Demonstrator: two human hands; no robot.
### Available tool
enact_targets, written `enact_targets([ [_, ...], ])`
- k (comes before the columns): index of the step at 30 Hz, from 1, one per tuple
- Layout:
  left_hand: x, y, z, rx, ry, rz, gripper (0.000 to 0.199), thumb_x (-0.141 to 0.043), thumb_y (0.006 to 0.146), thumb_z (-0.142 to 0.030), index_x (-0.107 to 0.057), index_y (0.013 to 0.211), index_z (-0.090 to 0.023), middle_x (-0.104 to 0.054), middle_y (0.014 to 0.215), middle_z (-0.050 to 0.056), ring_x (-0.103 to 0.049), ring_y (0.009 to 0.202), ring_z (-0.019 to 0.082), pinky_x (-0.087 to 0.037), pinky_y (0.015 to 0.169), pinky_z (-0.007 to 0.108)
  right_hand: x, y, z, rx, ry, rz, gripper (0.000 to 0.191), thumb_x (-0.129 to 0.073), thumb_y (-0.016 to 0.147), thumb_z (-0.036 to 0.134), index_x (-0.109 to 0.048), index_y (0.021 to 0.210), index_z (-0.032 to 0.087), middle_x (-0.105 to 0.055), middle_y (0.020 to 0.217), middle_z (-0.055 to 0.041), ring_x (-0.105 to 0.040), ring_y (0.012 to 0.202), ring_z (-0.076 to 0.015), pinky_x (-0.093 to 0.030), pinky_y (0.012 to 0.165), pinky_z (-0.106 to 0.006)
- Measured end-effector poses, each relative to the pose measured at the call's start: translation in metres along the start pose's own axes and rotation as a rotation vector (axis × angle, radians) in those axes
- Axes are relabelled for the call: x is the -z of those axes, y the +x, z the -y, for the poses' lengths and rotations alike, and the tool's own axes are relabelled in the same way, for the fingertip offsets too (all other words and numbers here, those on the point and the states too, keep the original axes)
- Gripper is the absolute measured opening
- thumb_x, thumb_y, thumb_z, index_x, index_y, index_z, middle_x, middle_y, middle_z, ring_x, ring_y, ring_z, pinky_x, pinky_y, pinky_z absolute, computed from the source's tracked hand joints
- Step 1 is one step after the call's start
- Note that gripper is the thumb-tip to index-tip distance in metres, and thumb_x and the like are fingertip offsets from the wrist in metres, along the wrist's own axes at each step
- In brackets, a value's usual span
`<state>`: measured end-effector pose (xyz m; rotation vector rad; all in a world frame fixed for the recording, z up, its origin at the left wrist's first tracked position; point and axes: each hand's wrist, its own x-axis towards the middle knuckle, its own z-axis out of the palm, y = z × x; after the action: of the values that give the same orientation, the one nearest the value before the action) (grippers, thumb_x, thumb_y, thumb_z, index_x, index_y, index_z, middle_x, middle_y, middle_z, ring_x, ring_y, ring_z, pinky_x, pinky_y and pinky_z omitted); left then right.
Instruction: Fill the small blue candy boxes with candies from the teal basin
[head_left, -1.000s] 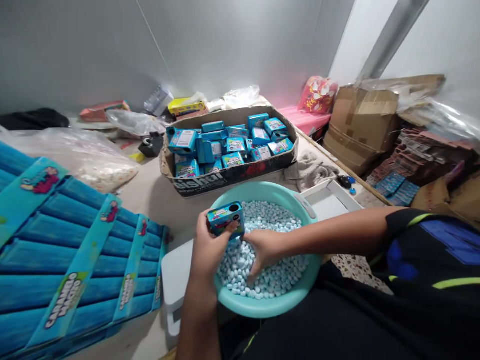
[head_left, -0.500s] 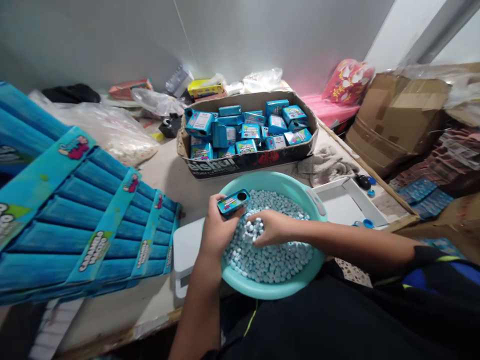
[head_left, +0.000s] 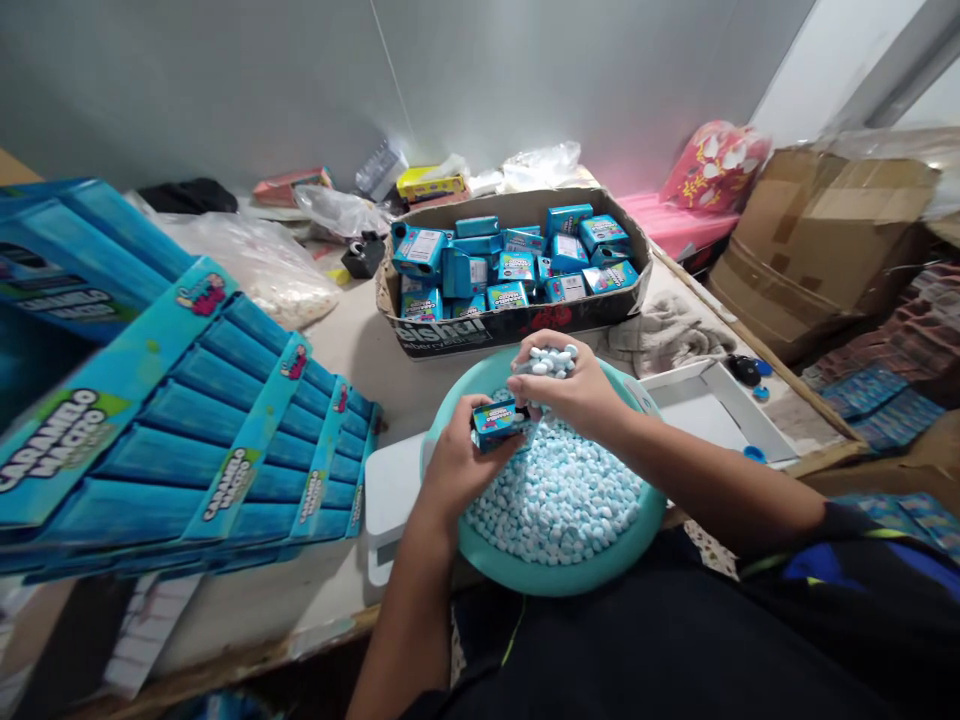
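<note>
My left hand (head_left: 469,450) grips a small blue candy box (head_left: 495,424) over the left side of a turquoise basin (head_left: 555,578). The box's open end faces right, partly hidden by my right hand. My right hand (head_left: 574,390) is cupped around a heap of pale blue and white candies (head_left: 551,361), close above that open end. Below both hands, the basin holds a mass of the same loose candies (head_left: 562,500).
Behind the basin stands a cardboard tray (head_left: 525,322) of blue candy boxes. A blue display stack (head_left: 172,430) leans at left, beside a white scale (head_left: 394,490). To the right lie a white box lid (head_left: 712,400), a grey cloth (head_left: 667,335) and a large carton (head_left: 814,240).
My right hand has risen out of the basin with a handful of candies and is now at the box's opening. My left hand has tilted the box toward it.
</note>
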<state>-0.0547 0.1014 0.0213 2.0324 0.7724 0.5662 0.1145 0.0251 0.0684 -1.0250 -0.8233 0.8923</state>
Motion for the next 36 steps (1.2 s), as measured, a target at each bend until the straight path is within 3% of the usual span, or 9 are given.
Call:
enact_targets([
  [6,0.001,0.000,-0.001,0.024,0.075,0.007,0.051,-0.077,0.078,-0.047,-0.053,0.117,-0.024,-0.069,0.098,0.000,-0.069,0.084,0.020,-0.055,0.075,0.031,-0.007,0.005,-0.027,0.005,0.139,-0.164,0.040,-0.089,0.064,0.039,-0.057,0.082,0.022,-0.061,0.068,0.0055,-0.063,0.059,-0.0132,-0.051,0.048,-0.022],
  [12,0.005,0.003,-0.007,-0.011,0.102,0.121,0.046,-0.074,0.082,-0.046,-0.054,0.119,-0.025,-0.070,0.104,0.002,-0.070,0.090,0.022,-0.056,0.079,0.033,-0.006,0.003,-0.035,-0.036,0.148,-0.240,0.043,-0.090,0.064,0.041,-0.056,0.082,0.022,-0.063,0.077,0.0046,-0.066,0.069,-0.0136,-0.055,0.063,-0.026],
  [20,0.003,0.004,-0.007,0.017,0.058,0.138,0.046,-0.072,0.084,-0.045,-0.054,0.120,-0.024,-0.070,0.104,0.004,-0.070,0.094,0.024,-0.056,0.081,0.035,-0.004,-0.001,-0.031,-0.028,0.094,-0.216,0.041,-0.089,0.067,0.043,-0.057,0.081,0.021,-0.062,0.078,0.0039,-0.060,0.065,-0.0112,-0.049,0.061,-0.024],
  [30,0.003,0.002,-0.007,0.014,0.074,0.122,0.045,-0.073,0.085,-0.045,-0.053,0.121,-0.025,-0.069,0.106,0.003,-0.069,0.093,0.022,-0.054,0.080,0.033,-0.004,-0.002,-0.036,0.053,0.102,-0.183,0.035,-0.089,0.069,0.037,-0.061,0.082,0.021,-0.064,0.083,0.0024,-0.060,0.073,-0.0114,-0.051,0.070,-0.026],
  [36,0.002,0.001,-0.008,0.034,0.077,0.111,0.046,-0.073,0.085,-0.046,-0.053,0.121,-0.024,-0.069,0.105,0.003,-0.069,0.093,0.023,-0.054,0.080,0.033,-0.001,-0.002,-0.034,0.028,0.075,-0.161,0.034,-0.084,0.074,0.045,-0.061,0.084,0.022,-0.064,0.084,0.0015,-0.063,0.074,-0.0135,-0.054,0.076,-0.030],
])
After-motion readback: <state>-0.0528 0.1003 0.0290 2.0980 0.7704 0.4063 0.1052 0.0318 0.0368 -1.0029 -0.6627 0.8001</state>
